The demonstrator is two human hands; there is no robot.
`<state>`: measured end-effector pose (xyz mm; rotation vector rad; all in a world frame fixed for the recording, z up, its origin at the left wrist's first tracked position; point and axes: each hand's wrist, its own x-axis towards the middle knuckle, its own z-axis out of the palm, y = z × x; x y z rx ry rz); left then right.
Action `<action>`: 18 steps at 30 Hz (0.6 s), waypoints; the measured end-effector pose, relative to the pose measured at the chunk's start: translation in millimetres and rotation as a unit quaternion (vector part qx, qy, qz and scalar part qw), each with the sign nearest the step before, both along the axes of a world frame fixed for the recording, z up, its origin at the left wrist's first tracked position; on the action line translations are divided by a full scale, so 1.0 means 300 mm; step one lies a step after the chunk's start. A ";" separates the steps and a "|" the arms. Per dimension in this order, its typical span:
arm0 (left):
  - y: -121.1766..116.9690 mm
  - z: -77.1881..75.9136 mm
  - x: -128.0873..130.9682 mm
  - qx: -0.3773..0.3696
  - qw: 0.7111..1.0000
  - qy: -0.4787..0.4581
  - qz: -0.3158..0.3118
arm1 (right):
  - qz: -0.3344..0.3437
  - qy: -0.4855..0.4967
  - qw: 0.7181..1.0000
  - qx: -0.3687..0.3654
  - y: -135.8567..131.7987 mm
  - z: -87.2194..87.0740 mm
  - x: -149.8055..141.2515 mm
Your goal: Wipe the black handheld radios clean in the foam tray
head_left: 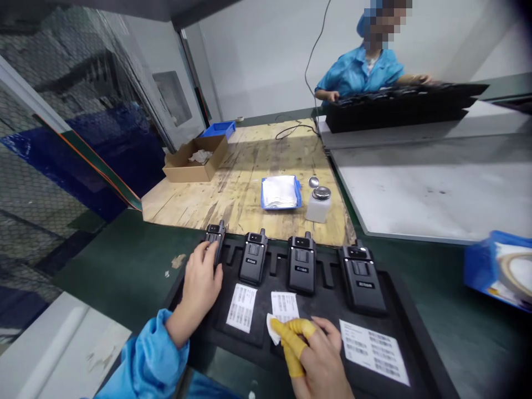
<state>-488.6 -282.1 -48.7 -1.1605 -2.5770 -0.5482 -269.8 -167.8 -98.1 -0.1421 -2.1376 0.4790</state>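
My left hand (202, 277) is closed around the leftmost black walkie-talkie (215, 234), covering its lower part. My right hand (313, 349), with yellow finger cots on some fingers, pinches a small folded white wipe (272, 329) over a label sheet (285, 303). More walkie-talkies stand in a row in the black foam tray (411, 310): one (253, 259) beside my left hand, one (301, 266) in the middle, one (363, 280) at the right. Barcode labels (241, 308) and a larger label (374, 350) lie along the tray's near side.
Beyond the tray are a blue tray of white wipes (281, 192) and a white pump bottle (318, 206). A cardboard box (195, 163) and a blue bin (219, 129) stand farther back. At right is a blue bin with tape (484, 263). A co-worker (359, 72) handles black trays (394, 111).
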 end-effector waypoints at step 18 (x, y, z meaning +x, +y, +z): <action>0.161 -0.029 0.093 0.008 0.996 -0.082 -0.044 | -0.028 0.009 0.997 -0.070 -0.027 0.025 -0.018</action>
